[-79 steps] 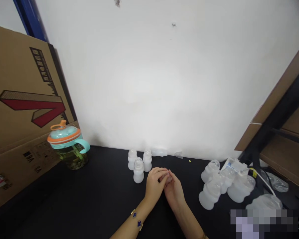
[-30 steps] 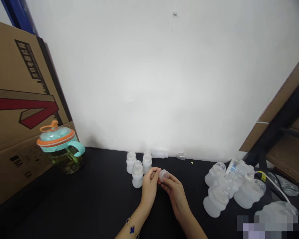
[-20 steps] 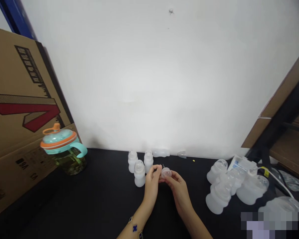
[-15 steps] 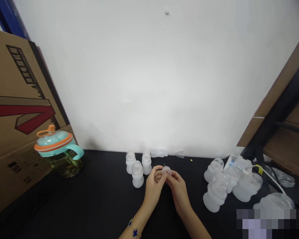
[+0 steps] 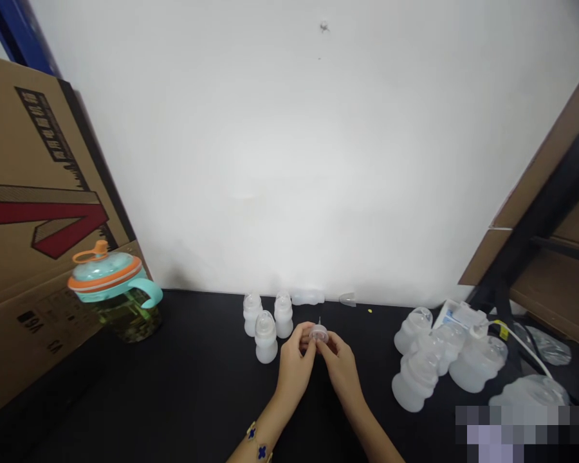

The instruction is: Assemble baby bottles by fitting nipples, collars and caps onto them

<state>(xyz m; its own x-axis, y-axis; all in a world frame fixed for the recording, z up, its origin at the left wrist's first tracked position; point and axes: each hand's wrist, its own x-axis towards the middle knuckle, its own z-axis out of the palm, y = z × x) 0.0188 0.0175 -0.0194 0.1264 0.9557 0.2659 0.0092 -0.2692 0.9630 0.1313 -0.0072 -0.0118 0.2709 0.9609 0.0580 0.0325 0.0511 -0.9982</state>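
Observation:
Between both hands is a small translucent round baby bottle collar [image 5: 318,333], with a thin stem sticking up from it. My left hand [image 5: 296,354] pinches its left side with thumb and fingers. On the other side, my right hand [image 5: 340,361] grips it with thumb and fingertips; both thumbs meet at its near edge. What lies inside or under the collar is hidden by the fingers. Just left of my left hand stand three small white baby bottles with clear caps, the nearest bottle [image 5: 266,341] in front of the other two.
Several larger milky bottles [image 5: 415,379] stand at right, near a white device with a cable [image 5: 531,350]. A bottle lies on its side [image 5: 309,296] by the wall beside a clear cap [image 5: 348,299]. At left, a teal-and-orange jug [image 5: 113,296] stands before cardboard boxes [image 5: 9,270].
The collar and both hands have shifted slightly left and tilted, so the collar's stem now shows more upright. The bottles stand as before.

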